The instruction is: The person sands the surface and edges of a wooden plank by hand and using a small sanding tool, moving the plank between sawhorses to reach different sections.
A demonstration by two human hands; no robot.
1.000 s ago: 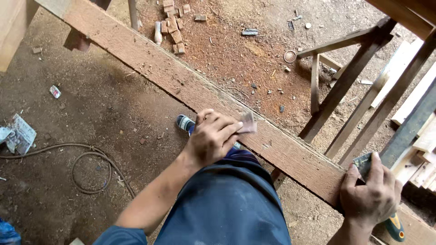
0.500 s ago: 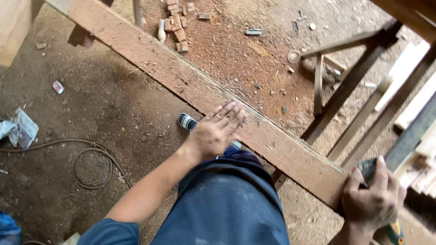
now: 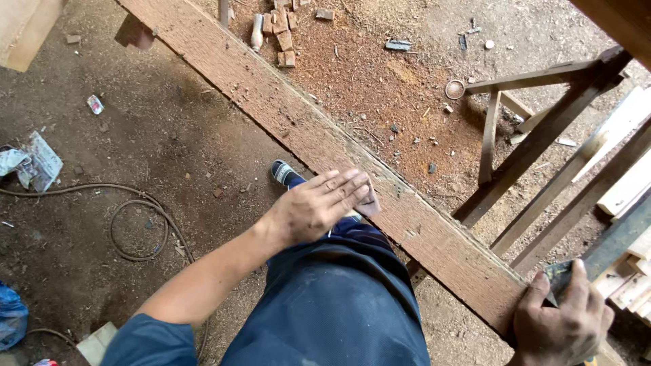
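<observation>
A long, rough wooden plank (image 3: pixel 271 102) runs diagonally from the top left to the bottom right. My left hand (image 3: pixel 315 207) lies flat on its near edge, fingers stretched out, pressing a small piece of brownish sandpaper (image 3: pixel 370 202) onto the wood. My right hand (image 3: pixel 559 325) rests at the plank's lower right end, with its fingers curled over a dark tool (image 3: pixel 557 274) that is mostly hidden. My leg in blue trousers (image 3: pixel 332 305) and a dark shoe (image 3: pixel 281 171) stand against the plank's near side.
Wooden frames and slats (image 3: pixel 542 135) lean at the right. Small wood offcuts (image 3: pixel 281 37) and sawdust (image 3: pixel 380 74) lie beyond the plank. A cable loop (image 3: pixel 135 230), crumpled paper (image 3: pixel 34 163) and a blue bag (image 3: pixel 10 318) lie on the dirt floor at the left.
My left hand's fingers have gone from curled over the sandpaper to stretched flat along the plank. My right hand has stayed at the plank's end.
</observation>
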